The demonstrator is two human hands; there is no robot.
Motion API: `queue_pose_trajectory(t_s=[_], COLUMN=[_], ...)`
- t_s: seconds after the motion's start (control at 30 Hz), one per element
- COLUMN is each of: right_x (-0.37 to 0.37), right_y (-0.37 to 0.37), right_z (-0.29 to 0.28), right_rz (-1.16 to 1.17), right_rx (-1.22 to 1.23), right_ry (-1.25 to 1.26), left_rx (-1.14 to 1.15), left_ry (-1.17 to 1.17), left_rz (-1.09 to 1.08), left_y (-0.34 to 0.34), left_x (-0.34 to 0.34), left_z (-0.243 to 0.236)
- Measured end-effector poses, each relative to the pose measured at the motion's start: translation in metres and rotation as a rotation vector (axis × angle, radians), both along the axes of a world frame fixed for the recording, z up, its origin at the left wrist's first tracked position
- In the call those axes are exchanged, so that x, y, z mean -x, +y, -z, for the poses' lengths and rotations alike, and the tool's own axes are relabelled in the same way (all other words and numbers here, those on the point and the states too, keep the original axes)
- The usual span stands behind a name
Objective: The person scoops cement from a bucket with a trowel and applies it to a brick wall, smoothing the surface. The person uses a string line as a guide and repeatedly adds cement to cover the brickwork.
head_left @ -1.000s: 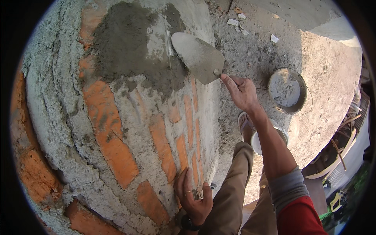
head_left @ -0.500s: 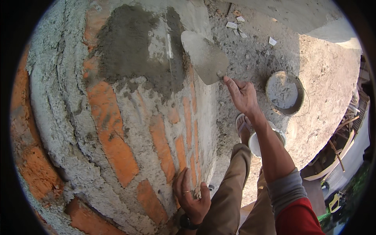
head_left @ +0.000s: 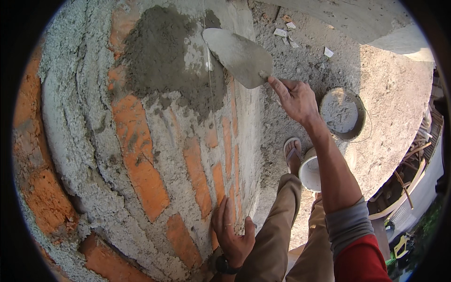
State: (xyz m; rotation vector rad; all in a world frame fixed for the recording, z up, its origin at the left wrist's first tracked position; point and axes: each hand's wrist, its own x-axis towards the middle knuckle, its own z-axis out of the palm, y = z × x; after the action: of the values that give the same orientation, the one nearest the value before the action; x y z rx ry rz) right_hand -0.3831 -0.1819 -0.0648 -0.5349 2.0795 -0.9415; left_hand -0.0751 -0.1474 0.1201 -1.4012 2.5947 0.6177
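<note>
My right hand (head_left: 299, 102) is closed round the handle of a trowel (head_left: 239, 57), whose broad grey blade reaches left to the brick wall. The blade's far end overlaps the edge of a dark patch of wet mortar (head_left: 159, 56); whether it touches the surface I cannot tell. A thin string line (head_left: 211, 89) runs down over the mortar. Low on the wall, my left hand (head_left: 233, 237) rests with its fingers spread against the orange bricks (head_left: 141, 164). Nothing shows in that hand.
To the right on the rough ground stands a bucket (head_left: 361, 115) with grey mix in it. A white bucket (head_left: 310, 173) is beside my sandalled foot (head_left: 292, 149), partly behind my right forearm. White scraps (head_left: 280, 32) lie farther off, and wood pieces (head_left: 416, 152) are piled at far right.
The trowel has moved up and left, its tip now crossing the string line, and its blade lies flatter across the view. My left hand stays on the wall.
</note>
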Motion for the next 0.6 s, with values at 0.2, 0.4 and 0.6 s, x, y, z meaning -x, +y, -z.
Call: queue_pose_trajectory(t_s=[0.2,0.4,0.6], right_x=[-0.01,-0.001,-0.012], right_y=[0.017,-0.01,0.008], right_z=[0.001,0.006,-0.004], right_rz=[-0.055,0.068,-0.069], right_rx=[0.129,0.067,0.15], right_ry=[0.051,0.029,0.058], left_rx=[-0.034,-0.029,-0.022], left_ry=[-0.036,-0.009,0.01], left_rz=[-0.016,-0.001,-0.01], left_y=[-0.001,-0.001,-0.001], left_x=[-0.001,-0.002,-0.002], left_z=[-0.001,0.001,0.001])
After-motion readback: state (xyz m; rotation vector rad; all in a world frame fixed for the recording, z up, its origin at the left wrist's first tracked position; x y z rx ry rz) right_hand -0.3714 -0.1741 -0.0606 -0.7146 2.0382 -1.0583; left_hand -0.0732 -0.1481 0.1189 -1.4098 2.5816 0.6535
